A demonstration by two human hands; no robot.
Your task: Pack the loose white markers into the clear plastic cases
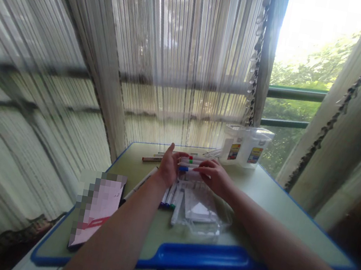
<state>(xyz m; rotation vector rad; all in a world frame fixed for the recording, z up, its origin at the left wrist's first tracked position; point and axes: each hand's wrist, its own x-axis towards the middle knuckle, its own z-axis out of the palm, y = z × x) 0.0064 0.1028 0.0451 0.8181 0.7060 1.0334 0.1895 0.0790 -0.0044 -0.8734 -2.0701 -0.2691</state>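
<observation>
A small bundle of whiteboard markers with red, green and blue caps (183, 169) lies crosswise between my hands, above the middle of the table. My right hand (216, 177) has its fingers closed over the right ends of these markers. At the capped ends is my left hand (169, 169), thumb raised and fingers stretched behind the caps; whether it touches them I cannot tell. Below the hands a clear plastic case (203, 206) lies on the table. Several more markers (169, 196) with dark and green ends lie left of the case, one white one (176, 209) along its edge.
Two clear plastic containers (257, 151) with labels stand at the back right. Several pens (151, 159) lie at the back left. A pink-faced item (103, 205), partly blurred out, is on the left. The table (277, 217) has a blue rim; curtains (179, 60) hang behind.
</observation>
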